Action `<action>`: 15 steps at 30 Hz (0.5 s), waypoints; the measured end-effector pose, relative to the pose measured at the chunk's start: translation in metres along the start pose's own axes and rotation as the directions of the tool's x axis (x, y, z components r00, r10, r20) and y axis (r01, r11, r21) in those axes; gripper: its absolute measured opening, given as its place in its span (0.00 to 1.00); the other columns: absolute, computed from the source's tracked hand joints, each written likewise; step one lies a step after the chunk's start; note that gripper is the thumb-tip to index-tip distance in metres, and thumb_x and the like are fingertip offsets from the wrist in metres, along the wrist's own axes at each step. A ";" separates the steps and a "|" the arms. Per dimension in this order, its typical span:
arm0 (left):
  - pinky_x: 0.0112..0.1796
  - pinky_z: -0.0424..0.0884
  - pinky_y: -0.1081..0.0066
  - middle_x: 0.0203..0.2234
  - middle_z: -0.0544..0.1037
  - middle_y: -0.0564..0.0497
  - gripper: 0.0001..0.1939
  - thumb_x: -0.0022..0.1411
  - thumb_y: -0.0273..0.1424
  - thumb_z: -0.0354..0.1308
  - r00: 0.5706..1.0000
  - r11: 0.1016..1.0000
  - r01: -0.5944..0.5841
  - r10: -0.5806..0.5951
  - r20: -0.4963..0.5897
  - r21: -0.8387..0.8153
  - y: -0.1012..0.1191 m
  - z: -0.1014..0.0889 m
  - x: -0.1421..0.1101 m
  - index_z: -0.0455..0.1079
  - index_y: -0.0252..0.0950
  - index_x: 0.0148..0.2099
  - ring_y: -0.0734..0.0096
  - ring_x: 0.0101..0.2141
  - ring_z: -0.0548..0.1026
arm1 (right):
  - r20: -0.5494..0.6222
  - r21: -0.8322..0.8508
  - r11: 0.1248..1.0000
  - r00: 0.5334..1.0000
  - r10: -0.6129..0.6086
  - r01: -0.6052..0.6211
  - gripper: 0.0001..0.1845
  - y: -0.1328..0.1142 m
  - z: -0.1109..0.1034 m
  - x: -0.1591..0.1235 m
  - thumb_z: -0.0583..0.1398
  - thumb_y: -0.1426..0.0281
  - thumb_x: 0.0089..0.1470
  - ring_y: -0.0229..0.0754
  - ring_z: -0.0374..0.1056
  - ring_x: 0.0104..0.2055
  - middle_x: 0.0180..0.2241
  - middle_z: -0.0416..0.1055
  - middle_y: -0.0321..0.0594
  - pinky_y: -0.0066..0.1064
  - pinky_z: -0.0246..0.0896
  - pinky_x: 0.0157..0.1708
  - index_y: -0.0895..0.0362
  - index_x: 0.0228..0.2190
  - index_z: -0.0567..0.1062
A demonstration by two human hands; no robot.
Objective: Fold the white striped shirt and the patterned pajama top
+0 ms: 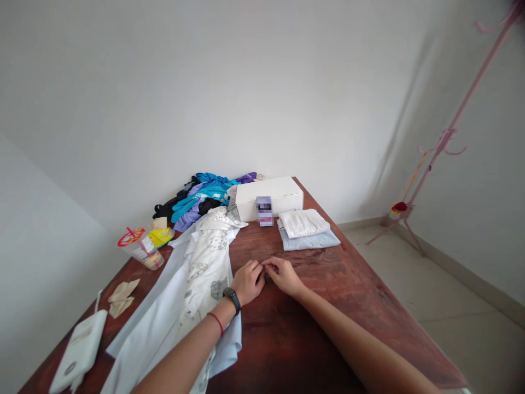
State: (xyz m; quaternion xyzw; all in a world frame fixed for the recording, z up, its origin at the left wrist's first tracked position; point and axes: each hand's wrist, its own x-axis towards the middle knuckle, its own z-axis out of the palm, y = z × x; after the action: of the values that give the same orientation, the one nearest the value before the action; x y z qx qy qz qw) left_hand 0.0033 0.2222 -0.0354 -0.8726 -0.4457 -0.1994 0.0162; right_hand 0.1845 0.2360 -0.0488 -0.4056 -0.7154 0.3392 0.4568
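I found the patterned white cloth (205, 260) on the table (295, 339), to the left of both hands, spread over paler cloth (151, 306). Its long axis ran away from me, from the near side of the table toward the heap of clothes (211, 189), with the far end leaning slightly right. My left hand (246, 282) was the nearer, just beside its right edge, with the forearm reaching across the lower part of the cloth. My right hand (284, 274) was farther off, over bare wood, its forearm slanting in from the lower right. Both hands were low, meeting at the fingertips in front of me. The left fingers were curled; the right thumb and forefinger were drawn close together beside them. Whether either hand pinched anything small I could not tell. Beyond the right hand and to its right lay a folded white cloth (303, 223) upon a folded light blue one (311, 241), near the white box (248, 203).
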 end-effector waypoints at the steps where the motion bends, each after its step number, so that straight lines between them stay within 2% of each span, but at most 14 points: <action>1: 0.41 0.70 0.64 0.36 0.74 0.46 0.07 0.69 0.26 0.52 1.000 1.000 0.004 -0.004 -0.002 0.010 0.000 0.000 -0.001 0.71 0.37 0.40 0.60 0.40 0.72 | 0.003 -0.009 1.000 1.000 -0.002 0.002 0.12 0.000 0.001 0.000 0.57 0.71 0.60 0.45 0.76 0.38 0.37 0.81 0.42 0.34 0.69 0.41 0.54 0.38 0.82; 6: 0.44 0.68 0.62 0.38 0.73 0.45 0.08 0.71 0.29 0.51 0.998 0.995 0.065 -0.063 -0.026 0.071 -0.002 0.001 -0.003 0.71 0.36 0.41 0.59 0.42 0.71 | 0.040 -0.056 0.998 0.999 -0.012 0.014 0.15 0.001 0.007 0.001 0.55 0.71 0.60 0.44 0.75 0.32 0.32 0.81 0.40 0.32 0.67 0.37 0.55 0.41 0.81; 9: 0.44 0.68 0.61 0.39 0.73 0.44 0.08 0.71 0.30 0.51 0.995 0.988 0.098 -0.095 -0.038 0.116 -0.002 0.000 -0.004 0.71 0.36 0.42 0.58 0.43 0.70 | 0.050 -0.142 0.989 0.998 -0.035 0.042 0.16 0.001 0.009 0.001 0.55 0.72 0.59 0.42 0.73 0.31 0.32 0.81 0.39 0.31 0.66 0.37 0.55 0.43 0.81; 12: 0.43 0.67 0.61 0.39 0.73 0.44 0.10 0.72 0.30 0.50 0.994 0.983 0.109 -0.103 -0.049 0.145 0.000 -0.003 -0.003 0.71 0.36 0.41 0.57 0.44 0.70 | 0.044 -0.231 0.971 0.998 -0.044 0.053 0.15 0.000 0.010 -0.001 0.55 0.72 0.59 0.42 0.72 0.29 0.29 0.80 0.38 0.29 0.64 0.35 0.55 0.40 0.82; 15: 0.44 0.67 0.61 0.39 0.73 0.44 0.13 0.75 0.30 0.47 0.993 0.983 0.107 -0.099 -0.063 0.146 0.001 -0.005 -0.003 0.71 0.36 0.39 0.58 0.44 0.70 | 0.027 -0.275 0.960 0.999 -0.046 0.051 0.13 -0.003 0.010 -0.001 0.56 0.73 0.58 0.42 0.71 0.30 0.29 0.79 0.40 0.28 0.61 0.35 0.56 0.35 0.82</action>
State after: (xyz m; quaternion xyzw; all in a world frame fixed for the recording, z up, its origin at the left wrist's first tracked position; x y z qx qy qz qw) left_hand 0.0008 0.2186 -0.0315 -0.8388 -0.5032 -0.1904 0.0836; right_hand 0.1748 0.2326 -0.0506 -0.4442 -0.7699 0.2292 0.3968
